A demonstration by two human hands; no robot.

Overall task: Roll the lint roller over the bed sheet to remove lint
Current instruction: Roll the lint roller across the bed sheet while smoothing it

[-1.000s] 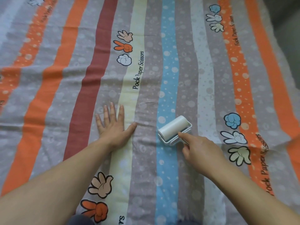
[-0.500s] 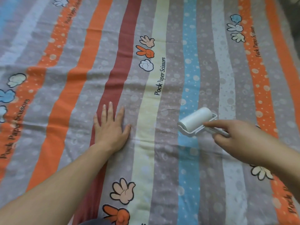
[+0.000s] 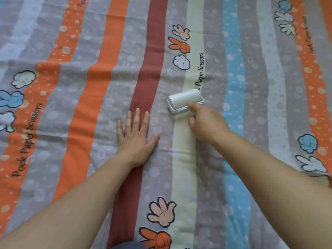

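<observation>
The lint roller point(image 3: 185, 98) has moved left from the blue stripe onto the cream one of the bed sheet point(image 3: 100, 72), so a fresh strip is likely being covered. The right hand point(image 3: 206, 125) grips its handle, and the left hand point(image 3: 134, 139) presses flat, fingers spread, just left of it.

A bed point(image 3: 53, 133) fills the view from edge to edge, spread with a striped cotton bed sheet point(image 3: 255, 108) in orange, maroon, cream, blue and grey. Soft, even light falls across it.
</observation>
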